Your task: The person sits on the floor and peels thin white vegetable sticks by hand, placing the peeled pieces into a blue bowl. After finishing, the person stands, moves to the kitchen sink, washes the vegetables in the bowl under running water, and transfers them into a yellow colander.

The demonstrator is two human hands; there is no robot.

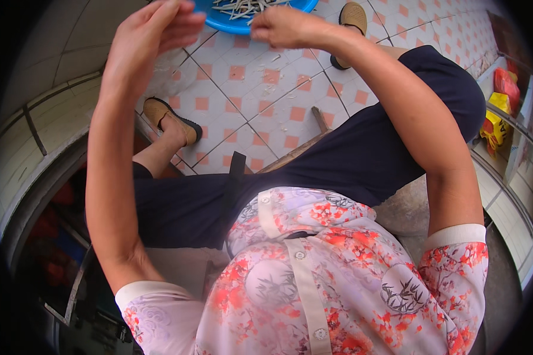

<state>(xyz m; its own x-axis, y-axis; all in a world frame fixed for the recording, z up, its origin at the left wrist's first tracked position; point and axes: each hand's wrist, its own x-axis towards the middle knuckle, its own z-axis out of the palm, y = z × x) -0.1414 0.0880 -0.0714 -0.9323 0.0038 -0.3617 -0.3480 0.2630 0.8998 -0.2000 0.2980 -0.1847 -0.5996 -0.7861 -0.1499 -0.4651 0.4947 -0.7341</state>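
A blue plastic basin [222,24] holding thin whitish strips [239,8] stands on the floor at the top edge, partly cut off by the picture. Left of its rim, my left hand [160,27] is raised, blurred, with its fingers partly bent; whether anything is between them cannot be told. My right hand [277,27] is over the basin's near rim with its fingers bent downward. Its fingertips are blurred, and any thing in them cannot be made out.
Pale scraps [271,60] lie scattered on the tiled floor [248,100]. A wooden stool or bench part [293,155] shows between my legs. At the right, a shelf holds a yellow bag [496,126] and a red bag [506,86]. A tiled wall [22,142] runs along the left.
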